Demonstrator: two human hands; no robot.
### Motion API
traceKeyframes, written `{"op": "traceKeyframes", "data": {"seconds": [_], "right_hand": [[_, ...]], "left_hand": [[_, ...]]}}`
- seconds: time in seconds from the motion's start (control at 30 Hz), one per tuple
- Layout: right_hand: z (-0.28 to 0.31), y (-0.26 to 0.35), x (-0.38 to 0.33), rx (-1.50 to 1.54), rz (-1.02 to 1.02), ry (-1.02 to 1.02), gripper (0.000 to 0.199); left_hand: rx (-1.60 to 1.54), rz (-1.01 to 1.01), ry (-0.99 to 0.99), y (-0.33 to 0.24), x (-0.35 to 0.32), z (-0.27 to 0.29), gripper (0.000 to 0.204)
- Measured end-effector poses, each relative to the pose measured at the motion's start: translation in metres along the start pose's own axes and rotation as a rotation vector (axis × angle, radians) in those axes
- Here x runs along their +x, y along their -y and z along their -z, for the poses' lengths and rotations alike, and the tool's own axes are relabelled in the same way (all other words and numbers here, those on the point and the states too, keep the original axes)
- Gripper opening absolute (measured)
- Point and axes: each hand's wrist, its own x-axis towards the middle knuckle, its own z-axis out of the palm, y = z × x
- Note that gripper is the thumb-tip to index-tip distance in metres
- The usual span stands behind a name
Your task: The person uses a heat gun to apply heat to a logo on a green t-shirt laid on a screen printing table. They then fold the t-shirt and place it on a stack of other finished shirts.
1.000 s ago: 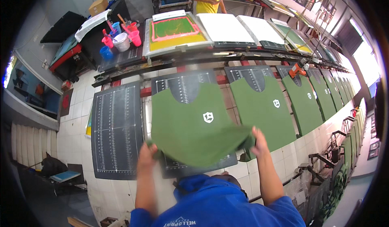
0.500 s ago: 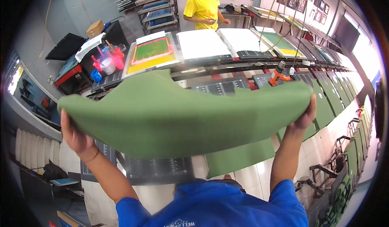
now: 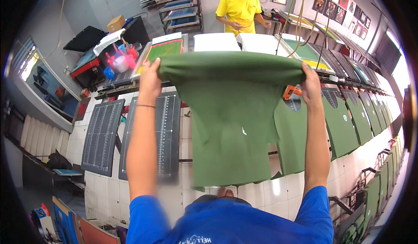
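Note:
A green cloth shirt panel (image 3: 230, 126) hangs spread out in front of me, its far edge raised and bunched into a fold. My left hand (image 3: 150, 80) is closed on the fold's left end, and my right hand (image 3: 311, 85) grips the right end. A small white mark shows midway down the cloth. The lower part hangs over or lies on a printing board that I cannot see beneath it. To the left, two dark printing boards (image 3: 102, 137) with white ruled lines are bare. Beside my right wrist, an orange heat gun (image 3: 291, 91) is partly covered by the cloth.
More green panels (image 3: 342, 122) lie on boards along the right. Framed printing screens (image 3: 166, 50) and white sheets (image 3: 217, 42) line the far rail, with pink and blue pots (image 3: 124, 60) at its left. Across it stands a person in a yellow shirt (image 3: 237, 11). Cords (image 3: 300, 22) hang overhead.
Both hands have moved closer together and farther from me. The panel, earlier held wide as a loose curve, now hangs lengthwise toward me, uncovering the left boards. The view has shifted slightly.

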Motion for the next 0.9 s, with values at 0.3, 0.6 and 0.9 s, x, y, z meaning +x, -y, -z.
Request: {"op": "traceKeyframes", "data": {"seconds": [0.3,0.6,0.9], "right_hand": [[0.051,-0.015,-0.147,-0.149,-0.354,-0.123,0.036],[0.132,-0.196,-0.285,-0.11,-0.754,-0.171,0.033],[0.159,-0.2,-0.351,-0.033,-0.859,-0.182,0.03]], "left_hand": [[0.386,0.158,-0.222,-0.002,-0.194,0.009,0.035],[0.333,0.637,-0.311,0.171,-0.347,0.114,0.027],[0.381,0.726,-0.353,0.189,-0.414,0.131,0.027]]}}
